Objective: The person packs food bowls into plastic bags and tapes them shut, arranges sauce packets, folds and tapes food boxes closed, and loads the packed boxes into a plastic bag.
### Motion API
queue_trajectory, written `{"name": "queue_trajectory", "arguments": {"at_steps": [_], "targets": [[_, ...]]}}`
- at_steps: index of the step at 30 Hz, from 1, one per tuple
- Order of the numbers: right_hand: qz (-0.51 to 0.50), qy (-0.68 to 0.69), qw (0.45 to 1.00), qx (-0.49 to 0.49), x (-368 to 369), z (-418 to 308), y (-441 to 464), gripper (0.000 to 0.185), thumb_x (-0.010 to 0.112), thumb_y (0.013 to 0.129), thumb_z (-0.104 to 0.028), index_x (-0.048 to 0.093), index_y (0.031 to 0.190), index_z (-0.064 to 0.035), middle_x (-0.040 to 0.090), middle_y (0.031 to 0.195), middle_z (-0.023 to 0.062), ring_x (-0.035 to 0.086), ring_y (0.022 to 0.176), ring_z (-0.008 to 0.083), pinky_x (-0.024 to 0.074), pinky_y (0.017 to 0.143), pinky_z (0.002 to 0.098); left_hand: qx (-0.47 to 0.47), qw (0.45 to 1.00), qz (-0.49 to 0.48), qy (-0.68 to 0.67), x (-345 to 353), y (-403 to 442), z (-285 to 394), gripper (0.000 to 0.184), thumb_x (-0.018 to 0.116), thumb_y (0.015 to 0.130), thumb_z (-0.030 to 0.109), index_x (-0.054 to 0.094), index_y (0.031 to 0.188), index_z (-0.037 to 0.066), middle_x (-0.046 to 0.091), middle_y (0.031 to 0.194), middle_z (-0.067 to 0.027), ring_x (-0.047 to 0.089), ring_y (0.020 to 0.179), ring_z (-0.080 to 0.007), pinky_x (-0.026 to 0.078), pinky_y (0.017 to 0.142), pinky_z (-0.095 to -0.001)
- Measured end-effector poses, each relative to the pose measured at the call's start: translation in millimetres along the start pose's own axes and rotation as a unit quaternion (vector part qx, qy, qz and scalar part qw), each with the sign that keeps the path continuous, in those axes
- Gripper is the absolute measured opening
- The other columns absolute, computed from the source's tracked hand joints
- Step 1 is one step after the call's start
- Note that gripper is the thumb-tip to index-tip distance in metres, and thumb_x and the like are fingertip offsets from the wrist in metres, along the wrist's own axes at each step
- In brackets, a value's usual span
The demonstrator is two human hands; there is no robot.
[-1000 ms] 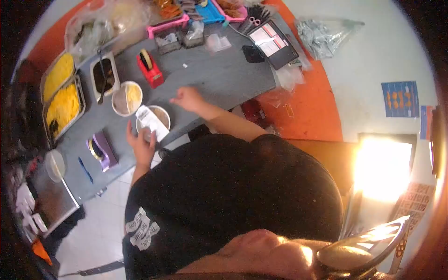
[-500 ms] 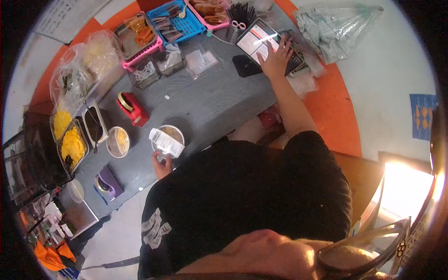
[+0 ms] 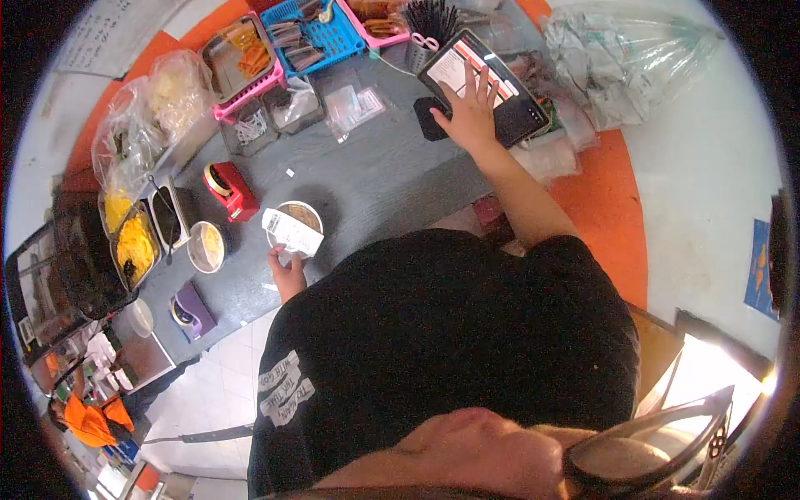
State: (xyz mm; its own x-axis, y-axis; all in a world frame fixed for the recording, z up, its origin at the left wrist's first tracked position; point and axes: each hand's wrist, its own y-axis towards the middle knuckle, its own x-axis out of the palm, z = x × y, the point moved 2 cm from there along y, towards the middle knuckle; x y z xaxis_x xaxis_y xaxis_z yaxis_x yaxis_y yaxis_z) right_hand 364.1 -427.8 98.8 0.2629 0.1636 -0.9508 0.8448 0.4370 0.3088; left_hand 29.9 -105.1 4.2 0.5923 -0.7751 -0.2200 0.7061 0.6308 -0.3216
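Note:
My left hand [image 3: 288, 273] pinches a printed receipt [image 3: 292, 232] by its lower edge. The receipt lies over a round white bowl [image 3: 310, 215] with brownish food inside and hides part of it. My right hand [image 3: 472, 117] is spread with its fingers apart over a tablet [image 3: 518, 115] showing a white, orange-marked screen; the fingertips are at the screen, and I cannot tell which of them touch it. A dark flat pad [image 3: 430, 119] lies beside the tablet. Left of the receipt stands a second bowl [image 3: 206, 247] with yellow shreds.
A red tape dispenser [image 3: 231, 193] and a purple one [image 3: 191, 311] stand on the grey table [image 3: 358, 179]. Metal trays with yellow food [image 3: 136, 246] line the left end. Baskets, including a blue basket [image 3: 333, 46], and a holder of black straws [image 3: 423, 52] run along the back.
My right hand has shifted slightly down-left over the tablet, and the screen display differs. The receipt in my left hand has tilted flatter over the bowl. The whole view has shifted slightly.

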Motion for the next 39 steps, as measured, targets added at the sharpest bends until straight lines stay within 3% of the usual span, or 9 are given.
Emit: {"name": "queue_trajectory", "arguments": {"at_steps": [6, 9, 14, 17, 20, 26, 33, 35, 39], "targets": [[0.021, 0.02, 0.999, -0.015, -1, -8, 3, 0.053, 0.068, 0.073, -0.042, 0.059, 0.118, -0.0155, 0.016, 0.146, 0.0206, 0.009, 0.133, 0.0488, 0.0106, 0.104, 0.0634, 0.003, 0.999, 0.003, 0.052, -2, 4, -1, 0.037, 0.052, 0.084, -0.003, 0.034, 0.116, 0.007, 0.048, 0.109, -0.0202, 0.059, 0.093, -0.0261, 0.054, 0.076, -0.0348], [0.02, 0.019, 1.0, -0.014, -3, -9, 0, 0.056, 0.067, 0.073, -0.042, 0.056, 0.121, -0.0133, 0.017, 0.145, 0.0218, 0.009, 0.133, 0.0486, 0.0113, 0.104, 0.0639, -0.012, 0.998, 0.001, -0.054, -3, 7, -10, 0.037, 0.051, 0.084, -0.003, 0.034, 0.116, 0.007, 0.049, 0.108, -0.0197, 0.059, 0.093, -0.0256, 0.054, 0.077, -0.0339], [0.04, 0.002, 0.998, 0.048, -6, 3, -7, 0.063, 0.065, 0.076, -0.043, 0.048, 0.128, -0.0109, 0.015, 0.145, 0.0248, 0.007, 0.133, 0.0503, 0.0111, 0.102, 0.0665, 0.048, 0.995, -0.012, 0.09, -9, 10, -3, 0.037, 0.052, 0.083, -0.002, 0.034, 0.115, 0.006, 0.048, 0.109, -0.0199, 0.058, 0.093, -0.0259, 0.053, 0.077, -0.0338], [0.045, -0.01, 0.997, 0.068, -9, 5, -14, 0.066, 0.064, 0.077, -0.045, 0.045, 0.13, -0.0116, 0.012, 0.145, 0.026, 0.007, 0.132, 0.0524, 0.0121, 0.1, 0.0683, 0.039, 0.997, -0.011, 0.071, -10, 13, 1, 0.037, 0.052, 0.083, -0.002, 0.035, 0.115, 0.006, 0.048, 0.11, -0.0198, 0.059, 0.093, -0.0264, 0.054, 0.075, -0.0334], [0.058, -0.005, 0.995, 0.076, -14, 11, -15, 0.066, 0.064, 0.077, -0.045, 0.044, 0.131, -0.0111, 0.012, 0.145, 0.0259, 0.007, 0.132, 0.0523, 0.0114, 0.1, 0.0682, -0.01, 1.0, -0.008, -0.022, -13, 22, -15, 0.038, 0.053, 0.083, -0.003, 0.035, 0.115, 0.006, 0.047, 0.111, -0.0196, 0.059, 0.094, -0.0269, 0.054, 0.073, -0.0335], [0.086, -0.023, 0.986, 0.142, -28, 27, -10, 0.069, 0.063, 0.077, -0.047, 0.043, 0.132, -0.0105, 0.011, 0.146, 0.0257, 0.005, 0.133, 0.0517, 0.0042, 0.103, 0.0652, 0.029, 0.997, -0.031, 0.068, -16, 26, -4, 0.038, 0.054, 0.082, -0.004, 0.034, 0.113, 0.007, 0.047, 0.109, -0.0186, 0.059, 0.093, -0.0282, 0.055, 0.072, -0.0342], [0.076, -0.058, 0.984, 0.148, -22, 33, -16, 0.072, 0.062, 0.077, -0.049, 0.041, 0.133, -0.0091, 0.01, 0.146, 0.0259, 0.004, 0.133, 0.0515, 0.0032, 0.104, 0.0649, 0.007, 0.999, -0.036, -0.005, -18, 28, -7, 0.037, 0.053, 0.082, -0.005, 0.034, 0.112, 0.007, 0.046, 0.109, -0.0148, 0.059, 0.092, -0.0262, 0.053, 0.074, -0.033], [0.08, -0.047, 0.984, 0.155, -20, 33, -15, 0.074, 0.062, 0.076, -0.05, 0.04, 0.134, -0.0095, 0.009, 0.146, 0.0258, 0.003, 0.133, 0.0509, 0.0016, 0.104, 0.0645, 0.07, 0.99, -0.038, 0.12, -19, 28, -3, 0.038, 0.053, 0.081, -0.005, 0.035, 0.111, 0.007, 0.046, 0.108, -0.0137, 0.058, 0.089, -0.0228, 0.052, 0.074, -0.0314], [0.092, -0.029, 0.985, 0.141, -23, 28, -17, 0.074, 0.062, 0.076, -0.049, 0.039, 0.134, -0.0096, 0.009, 0.146, 0.0258, 0.003, 0.133, 0.05, 0.0003, 0.104, 0.064, 0.063, 0.996, -0.03, 0.048, -22, 34, -23, 0.038, 0.054, 0.08, -0.005, 0.035, 0.111, 0.007, 0.046, 0.106, -0.0129, 0.057, 0.086, -0.0201, 0.05, 0.073, -0.0304]]}}
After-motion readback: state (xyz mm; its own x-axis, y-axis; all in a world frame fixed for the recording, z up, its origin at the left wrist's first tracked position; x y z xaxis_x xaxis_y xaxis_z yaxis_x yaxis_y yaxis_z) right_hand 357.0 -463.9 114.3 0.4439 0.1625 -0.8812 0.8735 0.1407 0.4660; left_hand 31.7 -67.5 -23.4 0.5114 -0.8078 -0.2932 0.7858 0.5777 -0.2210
